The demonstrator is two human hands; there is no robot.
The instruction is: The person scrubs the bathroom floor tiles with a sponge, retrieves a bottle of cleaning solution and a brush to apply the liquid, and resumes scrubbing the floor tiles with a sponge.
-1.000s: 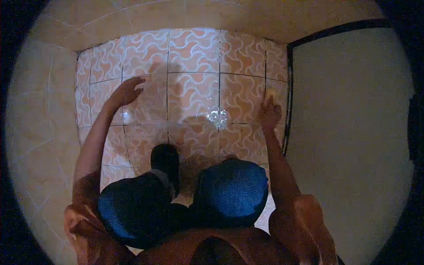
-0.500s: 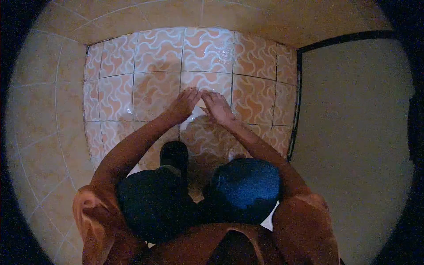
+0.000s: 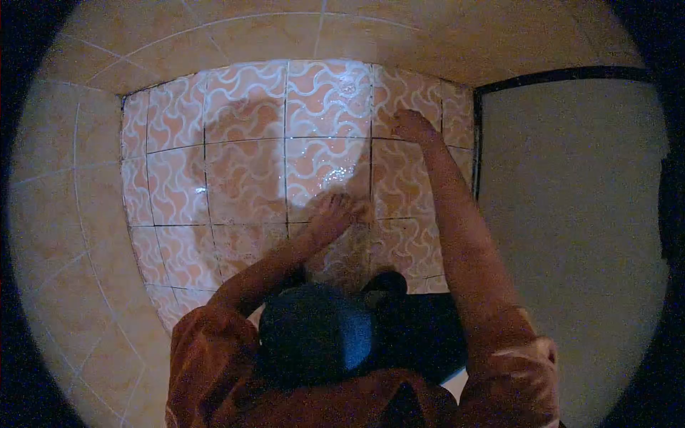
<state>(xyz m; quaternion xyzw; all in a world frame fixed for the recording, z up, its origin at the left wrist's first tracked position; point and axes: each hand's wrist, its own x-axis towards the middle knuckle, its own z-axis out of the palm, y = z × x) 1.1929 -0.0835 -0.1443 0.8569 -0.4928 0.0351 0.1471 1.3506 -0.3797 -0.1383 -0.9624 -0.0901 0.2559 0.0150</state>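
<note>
My left hand (image 3: 335, 214) is low over the patterned floor tiles (image 3: 246, 167), near the middle, with its fingers stretched out and apart. I see nothing in it. Further forward and to the right, my right hand (image 3: 416, 126) is down at the tiles with its fingers curled. Whatever it may hold is too dark and blurred to make out. Between and ahead of the hands, wet tiles shine with droplets (image 3: 339, 173) in a bright patch of light.
Tiled walls rise at the left (image 3: 50, 214) and at the back (image 3: 250, 36). A pale panel with a dark frame (image 3: 564, 214) stands along the right side. My knees (image 3: 314, 332) and a dark shoe (image 3: 385, 283) are close below my hands.
My hands were together over the middle tiles and have separated. The right has gone forward and right, the left back toward me. My body and knees have shifted right, and more wet sparkle shows.
</note>
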